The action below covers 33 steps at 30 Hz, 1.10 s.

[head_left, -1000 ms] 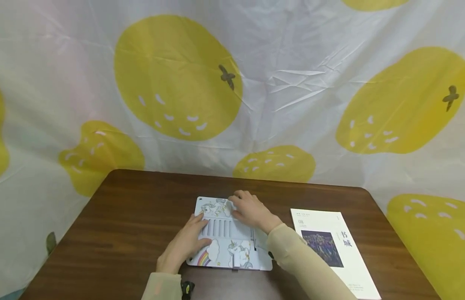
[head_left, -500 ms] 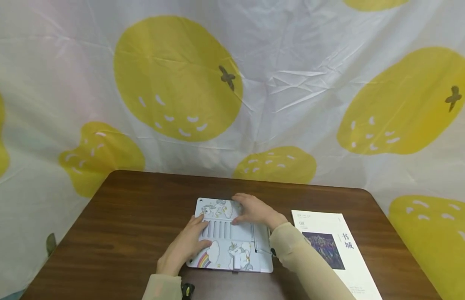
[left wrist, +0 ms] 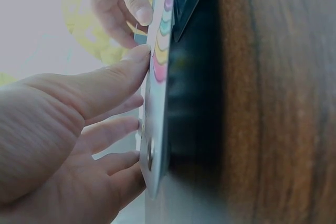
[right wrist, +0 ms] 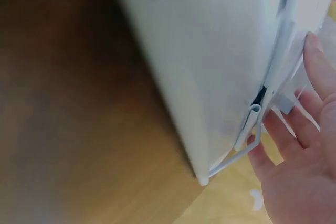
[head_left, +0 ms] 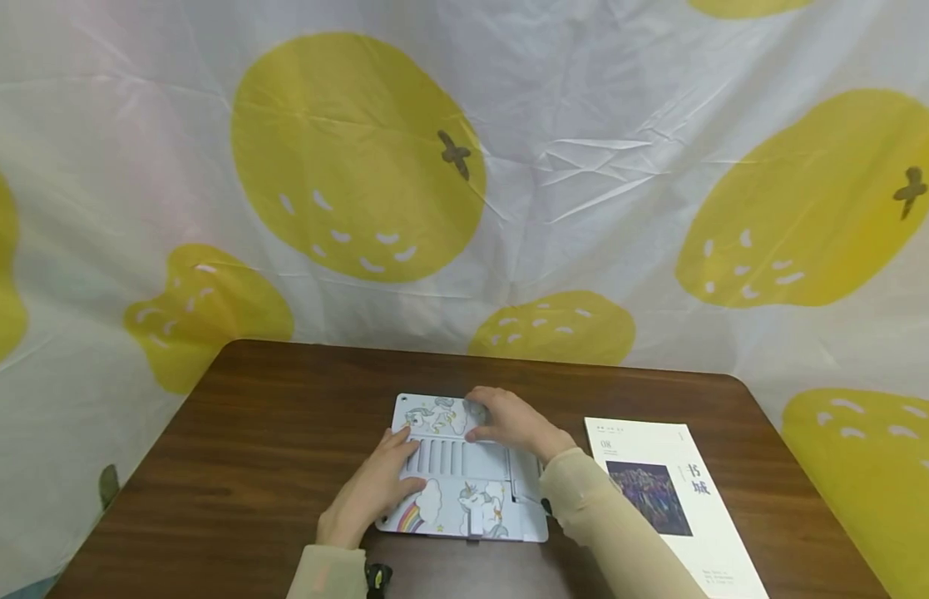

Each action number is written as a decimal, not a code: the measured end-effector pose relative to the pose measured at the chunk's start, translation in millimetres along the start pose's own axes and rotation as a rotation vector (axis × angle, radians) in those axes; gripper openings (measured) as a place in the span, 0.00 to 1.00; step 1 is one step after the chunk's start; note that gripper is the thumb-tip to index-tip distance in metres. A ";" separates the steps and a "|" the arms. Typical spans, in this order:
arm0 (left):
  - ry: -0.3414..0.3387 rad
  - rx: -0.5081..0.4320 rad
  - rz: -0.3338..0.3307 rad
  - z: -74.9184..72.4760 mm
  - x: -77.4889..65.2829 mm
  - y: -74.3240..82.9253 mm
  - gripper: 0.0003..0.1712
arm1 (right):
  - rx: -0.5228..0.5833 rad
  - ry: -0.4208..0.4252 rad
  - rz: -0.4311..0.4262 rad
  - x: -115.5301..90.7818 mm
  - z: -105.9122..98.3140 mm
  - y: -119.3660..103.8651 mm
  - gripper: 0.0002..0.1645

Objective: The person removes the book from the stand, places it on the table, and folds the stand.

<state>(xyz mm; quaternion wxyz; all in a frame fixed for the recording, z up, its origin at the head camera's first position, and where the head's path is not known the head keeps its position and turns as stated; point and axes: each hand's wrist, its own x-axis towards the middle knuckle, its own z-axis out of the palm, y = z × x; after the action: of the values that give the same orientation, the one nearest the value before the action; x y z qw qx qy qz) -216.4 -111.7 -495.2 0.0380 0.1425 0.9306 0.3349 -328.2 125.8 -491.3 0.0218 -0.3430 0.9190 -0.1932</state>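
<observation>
A white folding book stand point(head_left: 482, 460) printed with unicorns, clouds and a rainbow lies on the wooden table, its slotted middle panel facing up. My left hand point(head_left: 370, 487) rests on its left part, thumb and fingers spread. In the left wrist view those fingertips touch the face of the stand point(left wrist: 160, 77). My right hand point(head_left: 512, 420) is at the upper right part, thumb on the face and fingers near the far edge. In the right wrist view, fingertips of this hand point(right wrist: 304, 145) are beside a white bent wire point(right wrist: 236, 160) and a clear clip point(right wrist: 285, 103); contact is hard to tell.
A white book point(head_left: 662, 499) with a dark picture on its cover lies to the right of the stand. The brown table point(head_left: 239, 466) reaches back to a hanging cloth point(head_left: 584, 233) with yellow fruit prints.
My right hand has shifted slightly right along the upper part of the stand. My left hand stays in place on the left part, and the book has not moved.
</observation>
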 end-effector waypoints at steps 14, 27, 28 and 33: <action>-0.002 0.004 -0.024 -3.4 2.0 -8.9 0.31 | -0.159 -0.007 0.008 -19.8 0.9 -12.6 0.37; 0.005 0.021 -0.025 -8.4 7.5 -15.5 0.31 | -0.183 -0.001 -0.212 -65.3 -1.1 -63.0 0.33; 0.007 0.022 -0.025 -8.9 8.0 -15.9 0.31 | -0.187 -0.003 -0.221 -67.7 -0.3 -65.4 0.33; 0.013 0.016 -0.025 -8.9 8.1 -18.0 0.31 | -0.228 -0.009 -0.250 -79.4 6.1 -74.2 0.35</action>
<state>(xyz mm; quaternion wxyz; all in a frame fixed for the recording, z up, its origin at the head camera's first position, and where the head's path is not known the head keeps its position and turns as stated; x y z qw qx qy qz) -229.9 -128.0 -499.5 0.0350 0.1290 0.9353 0.3276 -220.3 123.3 -476.8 -0.0375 -0.4557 0.8850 -0.0875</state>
